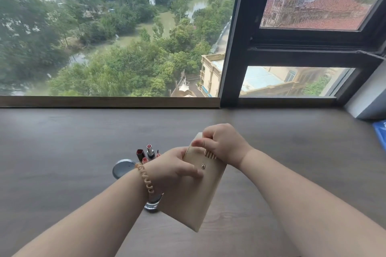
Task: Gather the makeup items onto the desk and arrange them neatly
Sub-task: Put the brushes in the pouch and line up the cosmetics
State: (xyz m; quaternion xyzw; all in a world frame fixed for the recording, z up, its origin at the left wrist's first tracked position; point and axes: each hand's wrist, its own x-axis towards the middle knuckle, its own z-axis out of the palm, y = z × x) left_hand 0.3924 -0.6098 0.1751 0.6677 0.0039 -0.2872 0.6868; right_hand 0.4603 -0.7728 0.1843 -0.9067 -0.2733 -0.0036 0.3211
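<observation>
Head view: left hand [175, 165] and right hand [224, 144] fingers both clamped on beige pouch [194, 194] above tabletop [62, 142]; lipsticks [146, 153] behind.

The desk [62, 152] looks like matt, dark wood-grain laminate. The beige pouch [196, 190] seems smooth, matt leather or a leather-like stuff (which one is unclear), with a shiny metal snap [203, 166]. The round compact [123, 168] has a satiny metallic lid; the lipsticks [150, 151] look glossy.

The left wrist [144, 175] hid part of a round tin [122, 168]; a blue thing [380, 131] at three o'clock was cut off.
</observation>
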